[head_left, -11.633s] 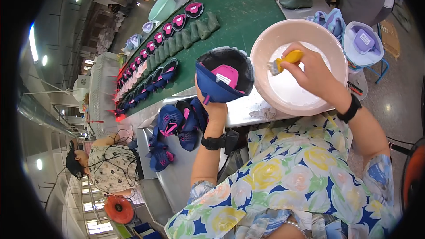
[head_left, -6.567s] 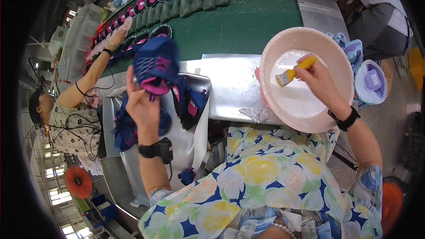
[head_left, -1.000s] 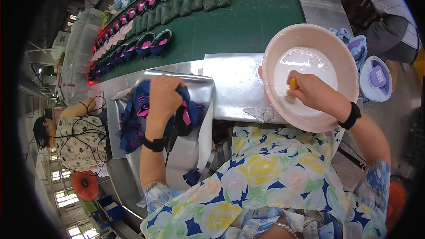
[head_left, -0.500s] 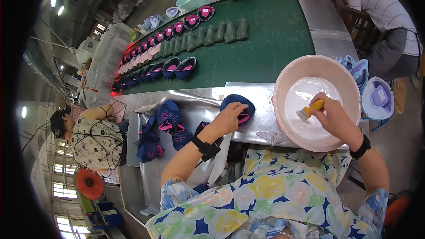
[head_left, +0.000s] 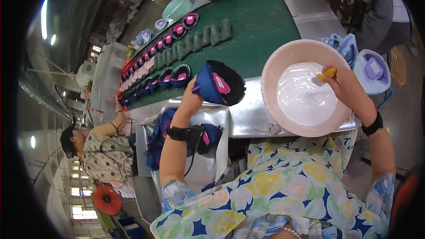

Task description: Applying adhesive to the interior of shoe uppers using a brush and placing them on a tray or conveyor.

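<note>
My left hand [head_left: 192,99] is closed on a navy shoe upper [head_left: 208,87], lifted above the front edge of the bench. The upper's bottom opening faces me, showing a black edge and a pink insole piece with a white label. In my right hand [head_left: 347,89] is a small brush [head_left: 328,73] with a yellow handle, gripped between thumb and fingers. Its bristles point down over a pale pink basin [head_left: 268,90] that holds milky white liquid [head_left: 305,95]. The bristle tips are close to the liquid; I cannot tell whether they touch it.
Rows of navy-and-pink uppers [head_left: 180,76] and dark green shoe lasts [head_left: 214,34] lie on a green conveyor belt [head_left: 261,22]. More uppers [head_left: 211,133] sit in a metal tray [head_left: 195,168] below my left arm. Lilac-and-blue uppers [head_left: 374,68] stand right of the basin. Other people work around.
My left hand has picked the navy upper up off the metal edge and turned its opening toward me. My right hand has moved the brush toward the basin's far right side. The view has shifted.
</note>
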A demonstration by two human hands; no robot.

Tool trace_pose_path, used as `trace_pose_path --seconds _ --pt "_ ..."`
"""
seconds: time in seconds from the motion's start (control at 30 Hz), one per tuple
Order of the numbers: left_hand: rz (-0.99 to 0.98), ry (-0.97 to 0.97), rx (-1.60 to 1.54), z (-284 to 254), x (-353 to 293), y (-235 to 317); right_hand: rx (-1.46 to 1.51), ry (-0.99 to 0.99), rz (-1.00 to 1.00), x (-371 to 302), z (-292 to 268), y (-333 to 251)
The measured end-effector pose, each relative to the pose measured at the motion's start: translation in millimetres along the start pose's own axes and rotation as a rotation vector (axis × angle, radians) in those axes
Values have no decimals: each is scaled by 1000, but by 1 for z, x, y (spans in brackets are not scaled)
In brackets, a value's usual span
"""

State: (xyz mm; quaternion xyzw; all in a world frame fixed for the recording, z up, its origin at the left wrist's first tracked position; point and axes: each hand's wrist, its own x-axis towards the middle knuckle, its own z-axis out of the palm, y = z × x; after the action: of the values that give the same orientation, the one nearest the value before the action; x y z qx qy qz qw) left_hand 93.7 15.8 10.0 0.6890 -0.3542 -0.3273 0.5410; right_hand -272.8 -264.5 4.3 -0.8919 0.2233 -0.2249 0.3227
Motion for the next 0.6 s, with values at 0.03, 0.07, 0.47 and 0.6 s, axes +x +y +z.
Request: trace_pose_path --seconds 0.03,0.07,0.47,0.6 --pt "19 -55 5 8 -1 8 35 39 -58 4 0 -1" --pt "39 -109 8 17 -2 15 171 94 -118 7 0 -3" --pt "-62 -340 -346 114 25 16 260 192 -314 30 -3 -24" --pt "120 -189 -443 130 19 0 268 240 -219 21 1 -19"
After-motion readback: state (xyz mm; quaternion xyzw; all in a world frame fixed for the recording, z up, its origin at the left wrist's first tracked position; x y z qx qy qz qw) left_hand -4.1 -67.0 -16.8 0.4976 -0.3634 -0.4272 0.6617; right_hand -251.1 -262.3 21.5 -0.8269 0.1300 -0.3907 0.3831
